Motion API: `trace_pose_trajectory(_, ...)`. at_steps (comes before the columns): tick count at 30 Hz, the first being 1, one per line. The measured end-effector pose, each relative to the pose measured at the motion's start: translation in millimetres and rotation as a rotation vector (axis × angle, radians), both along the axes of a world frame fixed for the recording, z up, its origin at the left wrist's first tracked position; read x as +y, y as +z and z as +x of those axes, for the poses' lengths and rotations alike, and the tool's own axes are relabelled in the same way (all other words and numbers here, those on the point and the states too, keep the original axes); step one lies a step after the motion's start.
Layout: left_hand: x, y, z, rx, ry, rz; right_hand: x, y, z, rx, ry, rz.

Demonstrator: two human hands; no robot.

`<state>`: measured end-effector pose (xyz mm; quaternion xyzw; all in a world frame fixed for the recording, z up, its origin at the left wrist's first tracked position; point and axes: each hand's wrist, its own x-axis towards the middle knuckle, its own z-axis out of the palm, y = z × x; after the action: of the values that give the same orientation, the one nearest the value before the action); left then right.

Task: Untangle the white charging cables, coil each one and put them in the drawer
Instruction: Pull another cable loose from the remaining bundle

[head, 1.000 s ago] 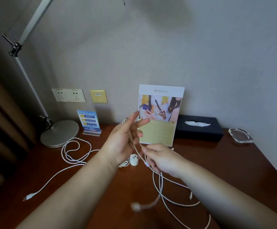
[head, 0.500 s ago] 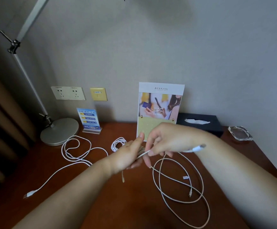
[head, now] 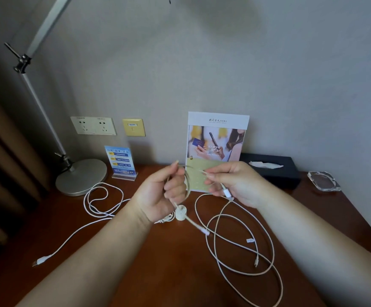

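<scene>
Behind cable (head: 188,185), brochure (head: 217,138) with blurred lettering.

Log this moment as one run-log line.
stage: coiling | left hand: holds looped cable | right hand: pinches it near plug | other cable: loose on desk | drawer: not in view

The lamp (head: 81,176) arm runs out past the top edge, so its head is out of sight. The left hand (head: 160,193) curls round a cable (head: 188,185), and the strand's path inside those fingers cannot be made out. That wrist also covers most of a small bundle (head: 166,219) on the desk. The plug (head: 203,229) hanging below is blurred. The right hand (head: 235,185), pinching the cable, hides the card's (head: 217,138) lower corner. The big loop (head: 281,289) slips off the bottom edge. The blue sign's (head: 120,160) print is too small to read.
</scene>
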<state>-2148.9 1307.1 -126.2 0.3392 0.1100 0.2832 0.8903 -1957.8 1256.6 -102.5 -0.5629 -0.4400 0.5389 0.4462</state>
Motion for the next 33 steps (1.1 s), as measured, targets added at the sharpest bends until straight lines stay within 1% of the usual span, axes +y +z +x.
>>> trace_pose_trajectory(1, 2, -1, 4, -0.014, 0.063, -0.047, 1, -6, -8, -0.029, -0.076, -0.010)
trace_pose_trajectory(3, 5, -4, 11, -0.006, 0.162, -0.141, -1, -20, -23, -0.077, -0.124, -0.060)
trace_pose_trajectory(6, 6, -6, 15, 0.035, 0.238, -0.245, -8, -35, -43, -0.084, -0.087, -0.110)
trace_pose_trajectory(9, 5, -11, 14, 0.010, 0.218, -0.307, -9, -39, -51, -0.070, -0.038, -0.108)
trace_pose_trajectory(12, 2, -18, 12, -0.020, 0.171, -0.283, -9, -36, -52, -0.026, 0.009, -0.148)
trace_pose_trajectory(16, -1, -21, 8, -0.079, 0.068, -0.237, -8, -33, -49, 0.066, -0.071, -0.161)
trace_pose_trajectory(18, -3, -20, 8, -0.049, 0.064, -0.238, -6, -32, -46, 0.124, -0.144, -0.152)
trace_pose_trajectory(22, -3, -22, 11, 0.104, 0.128, -0.242, -1, -25, -37, 0.180, -0.233, -0.101)
trace_pose_trajectory(24, -3, -24, 11, 0.125, 0.083, -0.237, 1, -24, -33, 0.177, -0.245, -0.095)
trace_pose_trajectory(25, -3, -24, 11, 0.105, 0.027, -0.239, 2, -24, -32, 0.172, -0.237, -0.101)
trace_pose_trajectory(27, -4, -25, 10, 0.014, -0.112, -0.259, 3, -26, -30, 0.206, -0.207, -0.134)
trace_pose_trajectory(29, -4, -25, 10, -0.068, -0.214, -0.301, 4, -28, -30, 0.289, -0.166, -0.187)
trace_pose_trajectory(33, -6, -24, 10, -0.150, -0.316, -0.307, 4, -33, -34, 0.373, -0.103, -0.254)
